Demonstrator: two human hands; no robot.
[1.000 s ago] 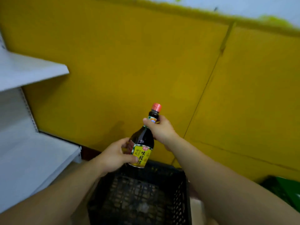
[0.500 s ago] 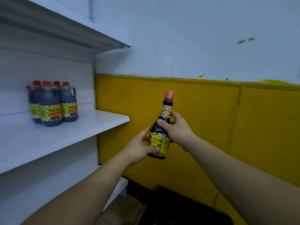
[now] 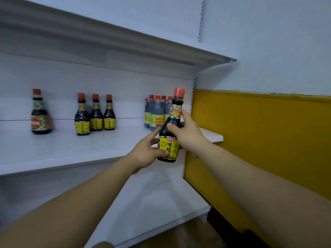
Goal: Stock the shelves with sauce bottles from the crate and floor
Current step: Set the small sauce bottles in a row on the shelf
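Currently left hand (image 3: 145,154) is gripping bottle (image 3: 169,142) at the label, right hand (image 3: 187,134) is clasping its shoulder, holding it upright in front of shelf (image 3: 71,149), right end.

Both hands — left hand (image 3: 145,154), right hand (image 3: 186,133) — grip upright sauce bottle (image 3: 170,129) before middle shelf (image 3: 71,149).

4 yellow-label btls (image 3: 96,114), 1 checked-label btl (image 3: 40,120), jugs (image 3: 157,113) unclear, 3 shelves (image 3: 71,147)

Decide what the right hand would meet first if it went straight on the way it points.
The right hand would probably meet the jugs on the shelf behind its bottle; depth is unclear.
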